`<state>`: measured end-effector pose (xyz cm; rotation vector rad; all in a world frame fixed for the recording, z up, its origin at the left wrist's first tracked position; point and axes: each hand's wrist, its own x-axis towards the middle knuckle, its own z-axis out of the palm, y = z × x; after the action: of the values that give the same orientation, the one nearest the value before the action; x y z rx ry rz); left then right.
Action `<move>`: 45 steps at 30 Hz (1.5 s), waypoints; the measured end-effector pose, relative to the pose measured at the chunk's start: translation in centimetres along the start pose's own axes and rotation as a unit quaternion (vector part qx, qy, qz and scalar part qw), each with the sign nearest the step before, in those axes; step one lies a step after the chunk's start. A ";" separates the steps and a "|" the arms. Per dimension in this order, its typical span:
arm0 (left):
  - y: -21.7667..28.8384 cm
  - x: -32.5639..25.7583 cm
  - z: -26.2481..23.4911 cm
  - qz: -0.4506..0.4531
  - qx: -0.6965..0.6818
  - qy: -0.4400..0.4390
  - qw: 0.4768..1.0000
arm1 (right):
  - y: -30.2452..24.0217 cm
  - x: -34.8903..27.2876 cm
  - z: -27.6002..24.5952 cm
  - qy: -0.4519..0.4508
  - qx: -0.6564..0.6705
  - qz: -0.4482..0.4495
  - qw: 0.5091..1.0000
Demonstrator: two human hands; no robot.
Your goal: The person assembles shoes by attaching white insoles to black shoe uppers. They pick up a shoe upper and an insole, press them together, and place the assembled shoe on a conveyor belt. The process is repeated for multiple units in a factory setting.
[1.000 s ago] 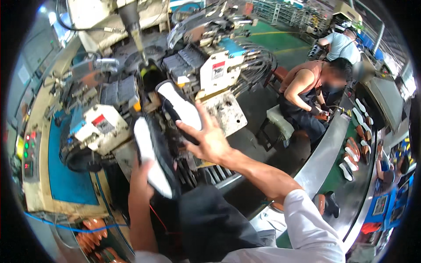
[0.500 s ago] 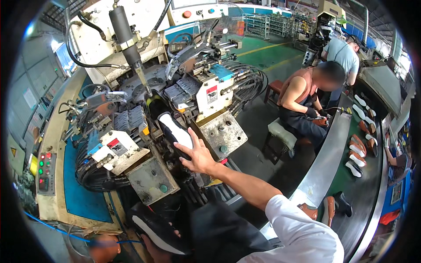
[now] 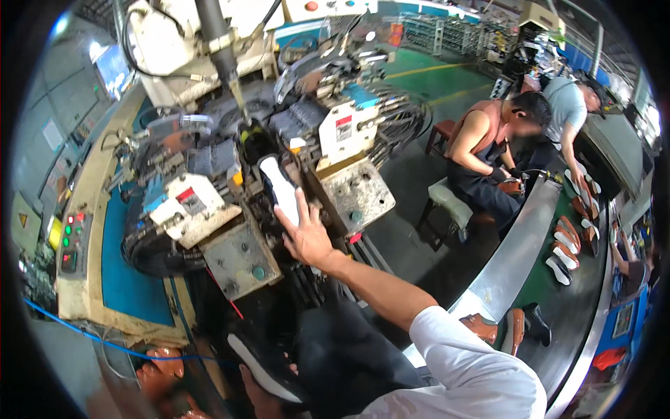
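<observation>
A dark shoe with a white underside [image 3: 281, 192] lies sole up in the machine's middle clamp, its far end under a metal rod. My right hand [image 3: 307, 237] has its fingers over the near end of this shoe, one finger along the right edge and others across the white face. Low in the view, at my lap, my left hand [image 3: 257, 392] grips a second dark shoe [image 3: 269, 369], also with a white underside. That shoe and shadow hide most of the left hand; a thumb and some fingertips show.
The shoe machine [image 3: 202, 202] has side plates, hoses and a control panel [image 3: 71, 248] with lit buttons. Right, a conveyor [image 3: 520, 262] carries brown and black shoes [image 3: 513, 332]. A seated person [image 3: 481, 143] works beside it; another [image 3: 567, 108] stands behind. Brown shoes [image 3: 164, 363] lie lower left.
The view has tilted, so the machine sits higher in the picture. My right hand keeps to the clamped shoe. Left hand and second shoe shift slightly. The standing person now reaches toward the conveyor shoes.
</observation>
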<state>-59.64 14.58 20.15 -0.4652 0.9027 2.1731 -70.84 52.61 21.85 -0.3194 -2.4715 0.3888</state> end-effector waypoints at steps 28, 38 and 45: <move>-0.5 12.7 9.4 0.044 0.193 -0.087 0.976 | 2.7 16.7 7.4 -0.014 -0.048 -0.052 0.997; 0.2 9.5 8.5 0.042 0.139 -0.043 0.989 | -1.9 5.0 2.0 -0.064 0.211 -0.053 0.974; -1.2 4.1 3.2 0.104 0.145 0.011 0.984 | -13.7 -12.5 2.5 -0.263 0.599 0.290 0.699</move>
<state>-61.69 19.42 19.51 -0.2594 1.3075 2.1739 -64.39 35.45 18.08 -0.4203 -1.9183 2.4590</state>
